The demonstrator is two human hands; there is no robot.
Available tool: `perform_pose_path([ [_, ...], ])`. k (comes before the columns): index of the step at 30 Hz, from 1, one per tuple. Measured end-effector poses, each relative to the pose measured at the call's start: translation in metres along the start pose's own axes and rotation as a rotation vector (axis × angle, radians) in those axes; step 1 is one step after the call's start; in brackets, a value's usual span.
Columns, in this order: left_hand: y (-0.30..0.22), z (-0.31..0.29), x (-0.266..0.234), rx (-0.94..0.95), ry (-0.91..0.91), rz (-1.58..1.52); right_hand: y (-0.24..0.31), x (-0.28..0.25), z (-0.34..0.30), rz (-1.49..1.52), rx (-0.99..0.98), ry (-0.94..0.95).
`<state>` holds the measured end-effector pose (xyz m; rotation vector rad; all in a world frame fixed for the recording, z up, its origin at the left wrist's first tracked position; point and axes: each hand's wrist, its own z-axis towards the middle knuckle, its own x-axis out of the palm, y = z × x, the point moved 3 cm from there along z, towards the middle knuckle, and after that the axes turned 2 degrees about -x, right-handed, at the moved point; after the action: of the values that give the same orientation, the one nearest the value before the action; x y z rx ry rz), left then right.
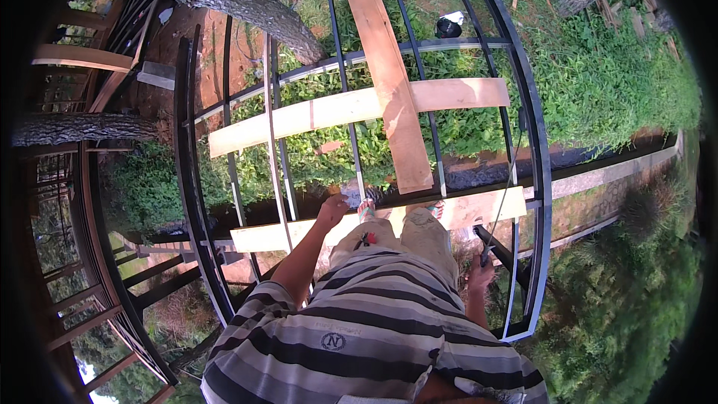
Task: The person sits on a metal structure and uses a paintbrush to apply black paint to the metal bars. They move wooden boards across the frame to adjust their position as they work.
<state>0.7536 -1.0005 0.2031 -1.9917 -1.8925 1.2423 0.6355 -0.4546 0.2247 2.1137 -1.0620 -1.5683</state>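
My left hand (333, 209) hangs in front of my left thigh, above a pale plank (486, 206) under my feet. Its fingers are loosely bent and apart, with nothing visible in them. At my right side, my right hand (480, 275) is closed around a black handle (485, 256). A thin dark cable or rod (502, 209) runs up from the handle towards a small black piece (521, 120) by the frame's right beam. What kind of tool this is cannot be made out.
Dark metal beams (535, 142) form an open frame over a ditch (479, 168) and greenery. One long board (366, 30) lies across another plank (277, 123). Tree trunks (232, 1) rise at the left and a dark bag (449, 27) lies beyond.
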Motion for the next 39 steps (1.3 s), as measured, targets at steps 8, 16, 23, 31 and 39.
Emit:
perform_pose_path([
  [8,0.127,-0.026,-0.039,-0.212,-0.125,-0.106,0.067,0.003,-0.009,-0.155,-0.120,-0.121],
  [16,0.133,-0.056,-0.039,-0.572,-0.250,-0.471,0.064,-0.040,0.061,-0.136,-0.129,-0.119],
  [23,0.067,-0.079,0.018,-0.513,-0.214,-0.560,0.063,-0.070,0.164,-0.112,-0.186,-0.108],
  [31,0.064,-0.032,0.043,-0.622,-0.198,-0.574,0.177,-0.013,0.267,0.240,-0.002,0.029],
  [39,-0.033,0.194,-0.043,-0.521,-0.206,-0.670,0.350,0.087,0.326,0.350,0.010,0.080],
])
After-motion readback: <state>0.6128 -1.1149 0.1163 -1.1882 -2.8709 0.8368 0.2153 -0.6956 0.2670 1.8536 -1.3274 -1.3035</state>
